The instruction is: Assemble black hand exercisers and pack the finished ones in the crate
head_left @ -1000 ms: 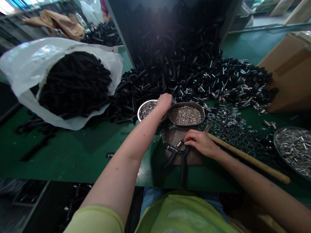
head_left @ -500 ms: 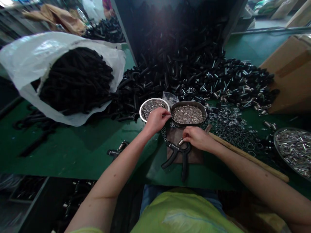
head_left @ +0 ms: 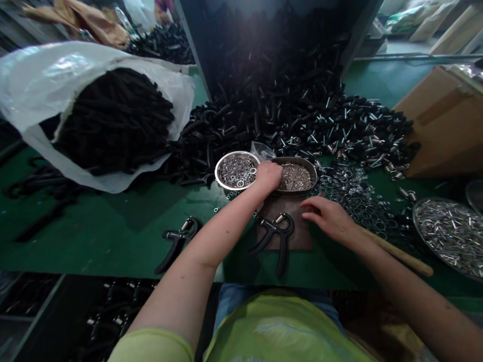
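Note:
My left hand point(head_left: 269, 176) reaches over the left rim of an oval tin point(head_left: 315, 182) of tiny metal parts. Its fingers curl down and look closed; whatever they hold is hidden. My right hand point(head_left: 328, 217) hovers right of a brown plate point(head_left: 304, 236), thumb and fingers apart, holding nothing. On that plate and the bench lies a black hand gripper point(head_left: 285, 241) with a coil spring between its handles, touched by neither hand. A second spring hand gripper point(head_left: 177, 241) rests left of my left forearm.
A round bowl point(head_left: 216, 173) of metal pins stands left of the tin. Loose rings point(head_left: 350, 196) and a wooden-handled hammer point(head_left: 403, 255) lie to the right, near a larger bowl point(head_left: 417, 221) of pins. Black handles point(head_left: 241, 120) heap behind; a white sack point(head_left: 41, 80) and a carton point(head_left: 445, 120) flank them.
My left hand has moved right, from between the bowl and the tin to over the tin. My right hand has let go of the hand gripper's spring and drawn right, its fingers opening.

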Demonstrator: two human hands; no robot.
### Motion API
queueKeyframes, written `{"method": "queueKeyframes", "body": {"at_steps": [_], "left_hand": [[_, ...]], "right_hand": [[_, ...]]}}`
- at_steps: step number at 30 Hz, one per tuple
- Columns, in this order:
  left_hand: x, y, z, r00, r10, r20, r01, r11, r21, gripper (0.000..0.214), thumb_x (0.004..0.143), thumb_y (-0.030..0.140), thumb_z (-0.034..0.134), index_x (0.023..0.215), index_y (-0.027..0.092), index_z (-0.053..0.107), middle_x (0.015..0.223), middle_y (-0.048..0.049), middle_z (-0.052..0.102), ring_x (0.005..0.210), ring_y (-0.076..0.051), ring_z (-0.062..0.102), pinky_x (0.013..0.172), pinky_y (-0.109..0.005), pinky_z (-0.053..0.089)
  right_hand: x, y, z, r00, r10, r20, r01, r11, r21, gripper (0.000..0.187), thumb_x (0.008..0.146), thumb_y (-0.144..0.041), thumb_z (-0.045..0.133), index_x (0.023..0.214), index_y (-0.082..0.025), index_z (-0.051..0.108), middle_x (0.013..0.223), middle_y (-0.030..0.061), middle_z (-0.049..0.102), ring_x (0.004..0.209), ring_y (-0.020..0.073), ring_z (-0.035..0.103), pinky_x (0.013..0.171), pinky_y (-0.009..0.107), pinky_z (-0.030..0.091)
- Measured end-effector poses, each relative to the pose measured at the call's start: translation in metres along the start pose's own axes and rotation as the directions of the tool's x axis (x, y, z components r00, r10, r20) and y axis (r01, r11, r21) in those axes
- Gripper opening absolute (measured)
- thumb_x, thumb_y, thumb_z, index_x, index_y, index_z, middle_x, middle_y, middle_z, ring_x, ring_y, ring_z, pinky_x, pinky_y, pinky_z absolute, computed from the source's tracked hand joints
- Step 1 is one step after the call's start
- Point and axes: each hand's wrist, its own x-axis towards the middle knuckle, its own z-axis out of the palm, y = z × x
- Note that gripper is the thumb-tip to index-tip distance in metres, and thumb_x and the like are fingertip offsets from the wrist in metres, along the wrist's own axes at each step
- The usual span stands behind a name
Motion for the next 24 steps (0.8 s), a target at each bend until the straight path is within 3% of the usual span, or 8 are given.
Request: {"method": "queueKeyframes", "body": {"at_steps": [4, 8, 12, 14, 16, 19, 21, 24], "left_hand": [[0.003, -0.003, 0.001, 1.000, 0.001, 0.005, -0.001, 1.000, -0.017, 0.024, 0.081, 0.011, 0.049, 0.093, 0.009, 0.069, 0.097, -0.0182, 0.067, 0.097, -0.027, 0.060, 0.085, -0.036, 0.043], [-0.002, -0.005, -0.006, 1.000, -0.015, -0.004, 0.015, 0.999, -0.040, 0.024, 0.081, 0.013, 0.047, 0.094, 0.012, 0.068, 0.093, -0.0167, 0.068, 0.090, -0.028, 0.063, 0.078, -0.036, 0.046], [-0.020, -0.005, -0.018, 0.994, -0.068, -0.080, 0.050, 0.977, -0.209, 0.021, 0.082, 0.020, 0.047, 0.095, 0.017, 0.064, 0.086, -0.0096, 0.069, 0.081, -0.023, 0.063, 0.073, -0.033, 0.046], [-0.037, -0.006, -0.022, 0.988, -0.128, -0.087, 0.077, 0.896, -0.437, 0.016, 0.081, 0.019, 0.048, 0.088, 0.018, 0.062, 0.081, -0.0054, 0.069, 0.075, -0.019, 0.063, 0.071, -0.030, 0.046], [-0.061, -0.006, -0.022, 0.988, -0.151, -0.024, 0.096, 0.734, -0.672, 0.012, 0.081, 0.018, 0.047, 0.088, 0.018, 0.058, 0.080, -0.0030, 0.069, 0.069, -0.015, 0.063, 0.066, -0.027, 0.047], [-0.103, -0.003, -0.018, 0.996, -0.055, 0.066, 0.086, 0.521, -0.849, 0.012, 0.086, 0.024, 0.046, 0.091, 0.017, 0.055, 0.085, -0.0031, 0.070, 0.073, -0.014, 0.063, 0.065, -0.025, 0.047], [-0.128, 0.002, -0.013, 0.998, 0.010, 0.061, 0.045, 0.550, -0.834, 0.013, 0.086, 0.027, 0.050, 0.088, 0.018, 0.058, 0.087, -0.0030, 0.068, 0.080, -0.015, 0.062, 0.072, -0.027, 0.046], [-0.151, 0.011, -0.003, 1.000, 0.023, -0.005, -0.020, 0.680, -0.733, 0.007, 0.081, 0.025, 0.060, 0.080, 0.019, 0.065, 0.090, -0.0027, 0.064, 0.091, -0.017, 0.057, 0.084, -0.030, 0.042]], "right_hand": [[-0.030, 0.028, -0.019, 0.989, 0.101, -0.111, -0.109, 0.992, -0.068, 0.020, 0.084, -0.030, 0.051, 0.096, -0.021, 0.063, 0.093, 0.0039, 0.065, 0.081, 0.0190, 0.060, 0.071, 0.032, 0.046], [-0.054, 0.051, -0.024, 0.969, 0.172, -0.176, -0.203, 0.963, -0.178, 0.024, 0.086, -0.035, 0.046, 0.095, -0.020, 0.064, 0.092, 0.0045, 0.066, 0.079, 0.0206, 0.061, 0.069, 0.034, 0.046], [-0.069, 0.065, -0.015, 0.972, 0.104, -0.213, -0.178, 0.913, -0.367, 0.024, 0.087, -0.036, 0.047, 0.094, -0.019, 0.063, 0.092, 0.0067, 0.065, 0.087, 0.0238, 0.057, 0.073, 0.036, 0.045], [-0.074, 0.069, -0.009, 0.975, 0.057, -0.214, -0.152, 0.875, -0.460, 0.025, 0.085, -0.037, 0.051, 0.098, -0.019, 0.062, 0.093, 0.0080, 0.063, 0.090, 0.0252, 0.055, 0.073, 0.036, 0.045], [-0.077, 0.073, -0.003, 0.974, 0.046, -0.223, -0.158, 0.841, -0.518, 0.027, 0.084, -0.037, 0.053, 0.102, -0.018, 0.061, 0.093, 0.0088, 0.061, 0.089, 0.0256, 0.053, 0.072, 0.036, 0.044], [-0.078, 0.079, 0.003, 0.966, 0.047, -0.254, -0.183, 0.819, -0.544, 0.027, 0.085, -0.035, 0.052, 0.103, -0.017, 0.060, 0.092, 0.0093, 0.060, 0.088, 0.0254, 0.052, 0.072, 0.036, 0.043], [-0.078, 0.082, 0.006, 0.962, 0.044, -0.271, -0.189, 0.821, -0.539, 0.026, 0.086, -0.034, 0.051, 0.103, -0.016, 0.060, 0.091, 0.0093, 0.060, 0.087, 0.0249, 0.051, 0.073, 0.035, 0.043], [-0.079, 0.083, 0.007, 0.960, 0.039, -0.279, -0.187, 0.828, -0.528, 0.026, 0.086, -0.034, 0.049, 0.102, -0.016, 0.059, 0.090, 0.0095, 0.060, 0.086, 0.0246, 0.051, 0.073, 0.036, 0.042]]}}
